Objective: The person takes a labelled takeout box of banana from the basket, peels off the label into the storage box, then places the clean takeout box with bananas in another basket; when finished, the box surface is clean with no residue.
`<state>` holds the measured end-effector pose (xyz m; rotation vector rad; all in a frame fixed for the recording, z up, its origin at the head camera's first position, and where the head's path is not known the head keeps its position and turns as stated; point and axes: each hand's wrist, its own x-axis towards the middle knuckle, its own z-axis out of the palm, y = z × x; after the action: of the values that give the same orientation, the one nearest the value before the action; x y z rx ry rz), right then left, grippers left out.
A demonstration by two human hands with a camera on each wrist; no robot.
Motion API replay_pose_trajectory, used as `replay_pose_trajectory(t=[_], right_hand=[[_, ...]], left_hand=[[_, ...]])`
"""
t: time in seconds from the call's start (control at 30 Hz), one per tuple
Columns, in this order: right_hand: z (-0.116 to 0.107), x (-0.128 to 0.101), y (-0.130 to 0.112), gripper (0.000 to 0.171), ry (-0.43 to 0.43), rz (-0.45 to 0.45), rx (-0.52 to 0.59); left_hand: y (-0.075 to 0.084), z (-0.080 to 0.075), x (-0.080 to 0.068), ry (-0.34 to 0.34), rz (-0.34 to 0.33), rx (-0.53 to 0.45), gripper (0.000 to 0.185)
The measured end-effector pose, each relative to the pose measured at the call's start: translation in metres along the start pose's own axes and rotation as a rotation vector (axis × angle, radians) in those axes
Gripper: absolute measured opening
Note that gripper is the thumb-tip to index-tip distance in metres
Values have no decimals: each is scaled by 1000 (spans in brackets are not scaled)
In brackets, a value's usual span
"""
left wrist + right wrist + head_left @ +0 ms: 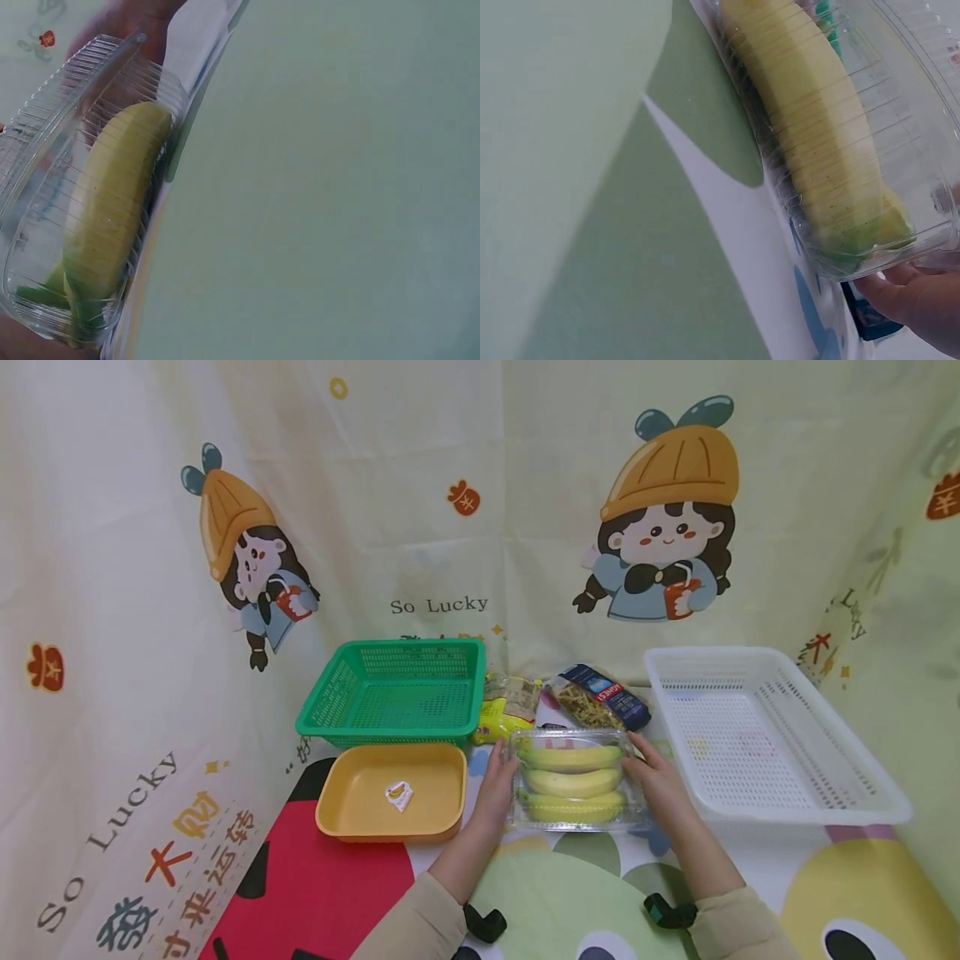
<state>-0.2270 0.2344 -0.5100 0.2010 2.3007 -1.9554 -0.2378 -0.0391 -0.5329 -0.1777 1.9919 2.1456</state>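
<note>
Work surface: a table covered with a printed cloth (570,893), smooth, with big flat shapes in red, pale green, yellow and white. The same sort of fabric hangs as a backdrop (450,510) on three sides, cream-coloured, creased, printed with cartoon girls in orange hats and the words "So Lucky".

Centre of table: clear plastic clamshell box (573,779), thin, ribbed, glossy, lid closed. Inside, three bananas (572,782) lie side by side, yellow-green, curved, lengthwise left to right. The box sits flat on the cloth.

Left hand (497,787) lies against the box's left end, fingers fairly straight along the side. Right hand (654,777) is at the right end; the right wrist view shows fingertips (900,296) pressed under the box's corner. Whether either hand truly clasps the box or merely presses it I cannot tell; the wrist views are too close.

Around it: shallow yellow tray (352,814), matte, rounded corners, just left of the left hand, with a small banana sticker (399,794) lying in it. Behind that, green perforated plastic basket (330,702), rectangular. To the right, white perforated basket (840,810), larger, close beside the right hand. Behind the box, two crinkly packets: a yellowish one (506,706) and a dark blue one (603,696).
</note>
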Motion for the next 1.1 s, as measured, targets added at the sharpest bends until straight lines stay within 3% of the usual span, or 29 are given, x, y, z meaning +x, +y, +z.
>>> replay_pose_trajectory(t=[0.37,0.57,0.87,1.1], right_hand=[[2,-6,-7,65,-4,22,31],[2,-10,-20,66,0,1,-2],[4,-13,-48,67,5,-14,-14],[8,-7,-64,66,-3,-69,16]], left_hand=[[4,-1,-3,9,8,23,69],[18,-3,-7,-13,62,22,71],[44,-9,-11,-42,82,22,71],[66,-15,-12,-4,130,19,74]])
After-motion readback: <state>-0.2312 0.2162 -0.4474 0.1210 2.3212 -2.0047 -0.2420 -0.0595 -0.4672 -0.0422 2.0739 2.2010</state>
